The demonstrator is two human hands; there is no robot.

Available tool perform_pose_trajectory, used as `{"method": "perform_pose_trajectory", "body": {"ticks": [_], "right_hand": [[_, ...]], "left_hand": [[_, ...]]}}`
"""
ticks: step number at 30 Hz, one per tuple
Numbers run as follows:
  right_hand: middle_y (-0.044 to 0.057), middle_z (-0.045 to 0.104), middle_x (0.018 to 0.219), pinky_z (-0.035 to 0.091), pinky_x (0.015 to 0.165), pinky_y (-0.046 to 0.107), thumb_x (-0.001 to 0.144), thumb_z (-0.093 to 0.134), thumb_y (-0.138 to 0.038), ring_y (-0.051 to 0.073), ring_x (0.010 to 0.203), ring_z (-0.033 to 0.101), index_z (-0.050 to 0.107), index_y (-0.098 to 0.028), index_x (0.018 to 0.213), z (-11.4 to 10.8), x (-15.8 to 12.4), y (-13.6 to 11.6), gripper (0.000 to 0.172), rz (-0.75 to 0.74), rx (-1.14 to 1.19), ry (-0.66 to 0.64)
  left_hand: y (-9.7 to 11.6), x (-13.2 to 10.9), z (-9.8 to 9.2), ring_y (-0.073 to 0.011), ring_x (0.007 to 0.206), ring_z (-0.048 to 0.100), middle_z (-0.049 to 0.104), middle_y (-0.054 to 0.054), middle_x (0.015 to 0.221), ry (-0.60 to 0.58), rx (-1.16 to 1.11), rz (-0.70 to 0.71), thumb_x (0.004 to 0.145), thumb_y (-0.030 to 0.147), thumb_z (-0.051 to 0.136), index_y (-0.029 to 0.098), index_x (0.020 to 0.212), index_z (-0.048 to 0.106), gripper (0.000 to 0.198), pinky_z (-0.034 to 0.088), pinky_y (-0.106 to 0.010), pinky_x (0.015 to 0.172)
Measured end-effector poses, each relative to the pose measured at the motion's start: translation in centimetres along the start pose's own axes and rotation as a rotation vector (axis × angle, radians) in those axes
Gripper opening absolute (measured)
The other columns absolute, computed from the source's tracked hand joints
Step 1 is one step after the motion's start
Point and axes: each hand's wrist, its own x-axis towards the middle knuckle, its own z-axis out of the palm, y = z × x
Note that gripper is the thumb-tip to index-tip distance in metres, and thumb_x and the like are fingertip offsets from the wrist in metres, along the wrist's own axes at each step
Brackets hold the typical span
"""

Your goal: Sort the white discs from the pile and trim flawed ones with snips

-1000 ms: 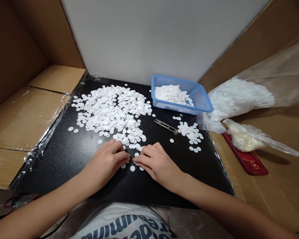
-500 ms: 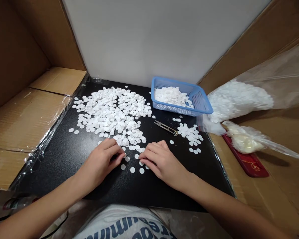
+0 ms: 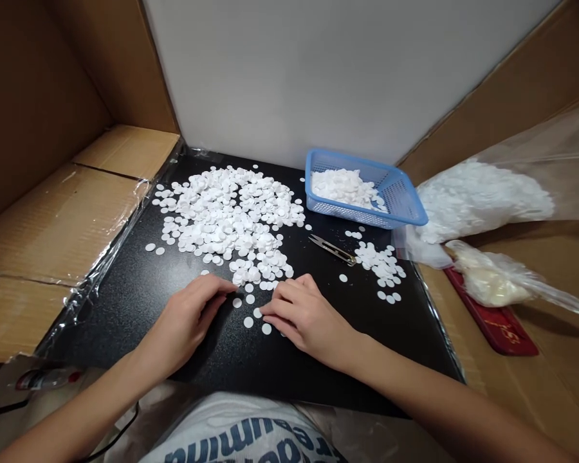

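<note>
Small white round discs [image 3: 217, 225] lie in a broad heap on a black tabletop [image 3: 110, 283], with a few single discs [image 3: 248, 322] between my hands. My left hand [image 3: 193, 312] rests at the near edge of the heap, fingers stretched towards a loose disc and the thumb apart, with nothing visible in its grasp. Across from it, my right hand [image 3: 309, 318] has its fingers bent, the tips at the edge of one flat-lying disc [image 3: 257, 313]. Whether the discs beneath those fingers are touched is partly hidden.
A blue basket [image 3: 367, 215] holding white discs stands at the back right. Thread snips [image 3: 332, 249] lie beside a smaller disc pile [image 3: 380, 262]. To the right are a plastic bag of white discs [image 3: 482, 196], a knotted bag [image 3: 492, 276] and a red case [image 3: 504, 331]. Cardboard [image 3: 43, 218] borders the left.
The view has shifted slightly, so the table appears further right. My left hand has drawn back a little from the loose discs, its thumb opening. The right hand's fingertips have slid left among them.
</note>
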Motion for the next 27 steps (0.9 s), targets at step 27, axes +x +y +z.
{"method": "perform_pose_trajectory", "body": {"ticks": [27], "right_hand": [[0.002, 0.065, 0.082, 0.035, 0.078, 0.035, 0.099, 0.057, -0.019, 0.016, 0.075, 0.054, 0.062, -0.019, 0.083, -2.2, -1.0, 2.8, 0.017, 0.059, -0.093, 0.045]], "left_hand": [[2.5, 1.1, 3.2, -0.0221, 0.096, 0.055, 0.060, -0.005, 0.105, -0.116, 0.093, 0.162, 0.099, 0.015, 0.048, 0.024, 0.113, 0.059, 0.020, 0.049, -0.037, 0.084]]}}
